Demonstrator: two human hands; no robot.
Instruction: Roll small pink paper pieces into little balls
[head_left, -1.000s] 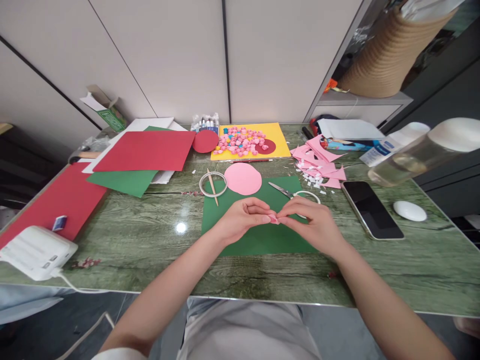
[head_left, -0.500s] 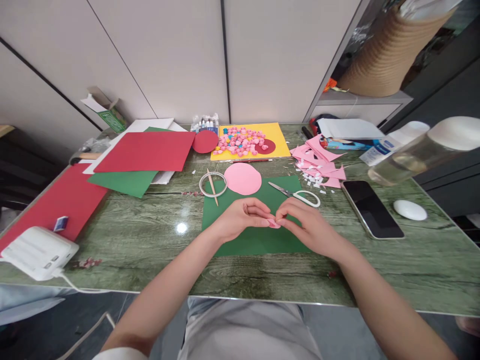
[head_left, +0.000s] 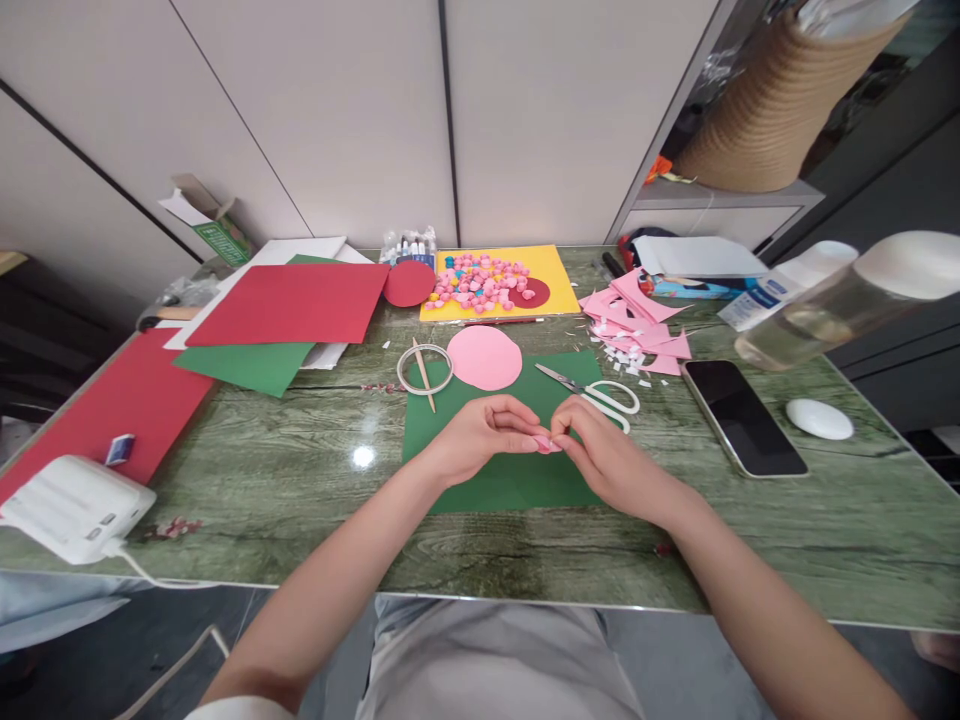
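L hand [head_left: 478,437]: thumb + fingers clamped on small pink bit [head_left: 543,444], left end.
R hand [head_left: 619,462]: thumb + forefinger pinched tog. on same bit's right end, from where I stand.
Pink bit: up btwn the two hands, over green sheet [head_left: 502,490]; mostly hidden by fingers, can't tell exact shape.
Green sheet: flat on the surface [head_left: 300,450], near-centre, under hands.
Pink disc [head_left: 485,357]: just far of L hand, overlapping sheet's far edge.
Ring [head_left: 400,376]: left of disc, w/ pointed stick [head_left: 423,373] lying across it.
Scissors [head_left: 586,391]: far of R hand, blades on sheet, white handles to right.
Far centre: heap of mostly pink balls [head_left: 480,285] on yellow sheet [head_left: 553,268].
Far right: pink offcuts [head_left: 637,303]; phone [head_left: 742,418] nearer, mouse [head_left: 820,420] right of it.
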